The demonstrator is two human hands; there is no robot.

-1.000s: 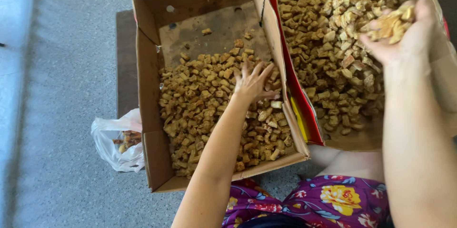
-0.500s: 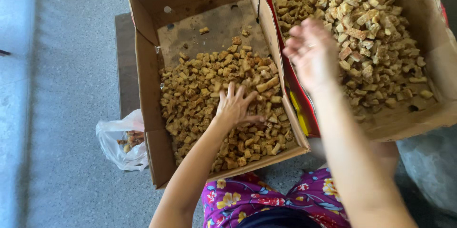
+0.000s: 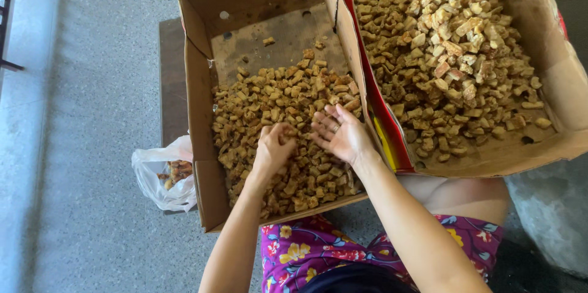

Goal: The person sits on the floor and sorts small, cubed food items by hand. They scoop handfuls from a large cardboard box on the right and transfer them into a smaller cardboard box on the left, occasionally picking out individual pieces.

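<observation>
Resting on small golden-brown crusty cubes (image 3: pixel 288 100) in the left cardboard box (image 3: pixel 196 66), left hand (image 3: pixel 272 149) curled over some, right hand (image 3: pixel 340 134) spread flat, earlier raised above the box edge

A speckled grey floor (image 3: pixel 92 146) carries a low dark wooden table (image 3: pixel 171 72). On the table sits an open cardboard box (image 3: pixel 199 109) of brown chunks; a white plastic bag (image 3: pixel 156 173) lies at the table's near edge, beside the box.
</observation>
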